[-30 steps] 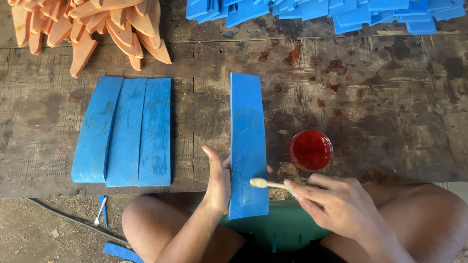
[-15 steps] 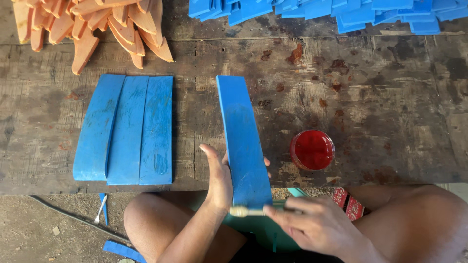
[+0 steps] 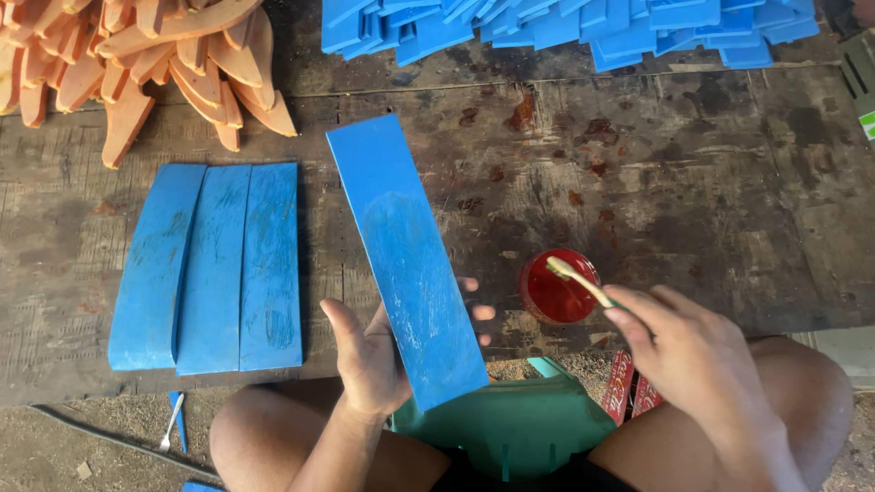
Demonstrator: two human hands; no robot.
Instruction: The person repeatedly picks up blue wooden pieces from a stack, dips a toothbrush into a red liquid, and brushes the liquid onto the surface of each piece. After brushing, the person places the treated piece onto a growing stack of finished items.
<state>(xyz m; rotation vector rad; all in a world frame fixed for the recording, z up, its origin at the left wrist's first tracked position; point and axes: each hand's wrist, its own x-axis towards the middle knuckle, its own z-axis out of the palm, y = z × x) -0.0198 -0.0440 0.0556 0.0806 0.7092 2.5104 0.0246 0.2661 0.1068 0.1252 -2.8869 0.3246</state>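
My left hand point(image 3: 369, 355) holds a long blue strip point(image 3: 404, 255) from underneath, tilted with its far end leaning left over the wooden bench point(image 3: 693, 182). Part of the strip's face looks wet and glossy. My right hand point(image 3: 693, 351) grips a small brush point(image 3: 576, 280) whose bristle tip sits over a small red cup of red liquid point(image 3: 556, 290) on the bench, just right of the strip.
Three similar blue strips point(image 3: 211, 264) lie side by side at the left. A heap of orange curved pieces point(image 3: 137, 55) fills the far left corner, a pile of blue pieces point(image 3: 565, 27) the far edge. A teal plastic stool point(image 3: 506, 424) stands between my knees.
My right hand carried the brush from the strip's near end up and right to the red cup. The blue strip tilted further left in my left hand.
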